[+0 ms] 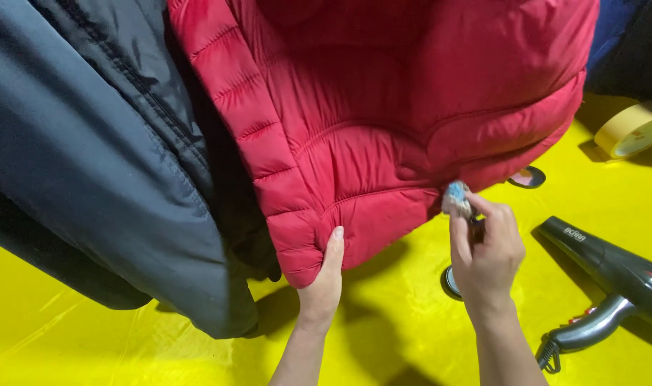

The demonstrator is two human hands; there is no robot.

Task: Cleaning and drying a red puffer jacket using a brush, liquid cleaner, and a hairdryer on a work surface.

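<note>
We find the left hand point(324, 279) gripping the bottom hem of the red jacket point(383, 107), thumb flat on the outer face and the other fingers hidden behind the fabric, so we cannot tell how far they curl. The right hand point(486, 254) is closed, fingertips pinched on a small bluish-grey pad point(456, 198), which is pressed against the hem. The red jacket hangs in the upper middle of the view; it is quilted, puffy and matte, with curved stitched channels. Just beside it on the left hangs a dark coat point(104, 157) of smooth, slightly glossy fabric. Below both lies a bright yellow sheet point(383, 336), shiny and creased. On it, at right, rests a black hair dryer point(611, 286) with a grey handle and a small pale mark on its barrel. A roll of cream tape point(633, 130) lies at the upper right. A small round lid point(528, 176) sits under the hem, and another round object point(449, 282) is partly hidden behind the right hand.
</note>
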